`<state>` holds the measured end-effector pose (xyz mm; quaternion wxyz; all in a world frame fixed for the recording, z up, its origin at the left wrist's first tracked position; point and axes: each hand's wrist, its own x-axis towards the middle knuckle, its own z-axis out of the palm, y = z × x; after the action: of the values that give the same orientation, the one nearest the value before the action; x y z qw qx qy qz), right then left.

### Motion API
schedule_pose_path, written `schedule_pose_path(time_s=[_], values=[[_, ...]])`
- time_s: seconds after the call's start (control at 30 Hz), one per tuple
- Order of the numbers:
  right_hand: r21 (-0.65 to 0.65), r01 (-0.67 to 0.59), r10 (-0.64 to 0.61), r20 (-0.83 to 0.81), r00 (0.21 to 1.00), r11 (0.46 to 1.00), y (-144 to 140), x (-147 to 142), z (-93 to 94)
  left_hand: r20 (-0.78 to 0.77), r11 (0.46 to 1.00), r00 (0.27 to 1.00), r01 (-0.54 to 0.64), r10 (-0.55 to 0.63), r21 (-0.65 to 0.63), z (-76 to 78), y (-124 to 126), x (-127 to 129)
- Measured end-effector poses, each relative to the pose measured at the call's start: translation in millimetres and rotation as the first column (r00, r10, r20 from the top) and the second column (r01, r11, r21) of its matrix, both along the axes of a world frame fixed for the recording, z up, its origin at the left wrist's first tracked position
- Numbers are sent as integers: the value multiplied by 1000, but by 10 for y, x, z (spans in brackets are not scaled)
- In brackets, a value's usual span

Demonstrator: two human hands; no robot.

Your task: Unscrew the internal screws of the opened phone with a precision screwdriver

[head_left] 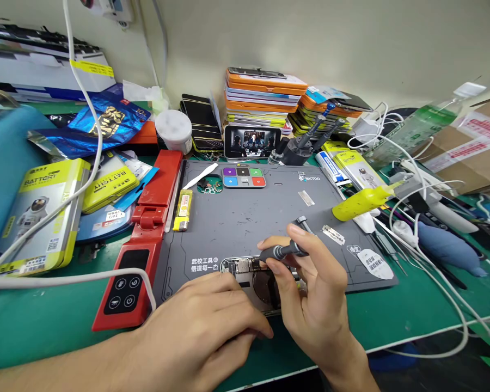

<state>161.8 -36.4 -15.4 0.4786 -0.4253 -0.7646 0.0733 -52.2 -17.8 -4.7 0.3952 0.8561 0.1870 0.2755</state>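
An opened phone (251, 294) lies at the front edge of the grey work mat (245, 218), its inner parts showing. My left hand (212, 321) is closed over the phone's left end and near edge, its fingers curled and partly hiding it. A small dark grey screwdriver (280, 251) is pinched between the fingers and thumb of my right hand (318, 288). It is held tilted over the phone's far side; where its tip points is hidden by my fingers.
Left of the mat stands a red device (124, 288) with touch buttons. A yellow bottle (357, 203), razor blade (333, 235) and yellow-ended strip (183, 209) lie on the mat. Behind it, a lit phone (252, 142) leans on stacked boxes (265, 95). White cables (445, 294) run along the right.
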Motion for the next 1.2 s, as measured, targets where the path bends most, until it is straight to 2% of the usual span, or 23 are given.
schedule_pose_path(time_s=[0.47,0.8,1.03,1.2], values=[[-30,-3,2,-13,1000,1000,-3,5,-22,-17,1000,1000,8,-8,-6,21,16,20],[75,54,-58,60,996,996,10,-41,36,-22,1000,1000,3,-3,-1,-3,5,12],[132,48,-70,162,984,990,-6,-16,96,1,1000,1000,7,-7,16,14,11,11],[186,115,-142,138,980,976,-38,7,102,16,999,1000,15,-16,32,13,18,26]])
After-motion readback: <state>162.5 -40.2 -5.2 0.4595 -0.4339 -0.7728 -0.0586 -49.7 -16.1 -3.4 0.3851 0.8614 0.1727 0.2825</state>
